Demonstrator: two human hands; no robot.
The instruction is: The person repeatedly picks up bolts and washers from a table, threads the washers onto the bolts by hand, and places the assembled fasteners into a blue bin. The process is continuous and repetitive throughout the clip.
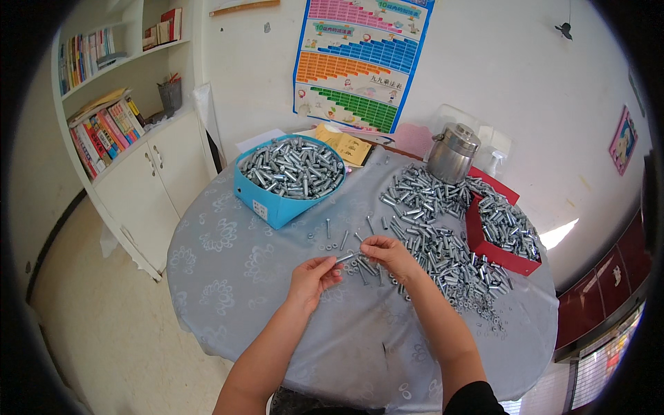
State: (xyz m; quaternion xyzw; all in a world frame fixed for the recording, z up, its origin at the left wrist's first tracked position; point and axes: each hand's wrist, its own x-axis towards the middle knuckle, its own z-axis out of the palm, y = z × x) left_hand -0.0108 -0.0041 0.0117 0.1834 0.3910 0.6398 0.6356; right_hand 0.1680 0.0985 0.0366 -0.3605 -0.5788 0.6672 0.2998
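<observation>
My left hand [315, 279] pinches a metal sleeve anchor bolt [344, 258], which points toward my right hand. The fingers of my right hand [391, 256] are closed together close to the bolt's far end; whatever is between them is too small to make out. Beneath and beside my hands lie several loose long bolts [344, 240] and a few small nuts [330, 246]. To the right of my right hand spreads a large heap of metal sleeves [430, 257], with small washers [477, 305] at its near edge.
A blue box [277, 208] heaped with sleeve anchor bolts [294, 166] stands at the back left. A red box [503, 260] of metal parts and a steel canister [453, 153] are at the right. Under everything lies a grey tablecloth [242, 290]. Yellow paper [348, 146] lies behind.
</observation>
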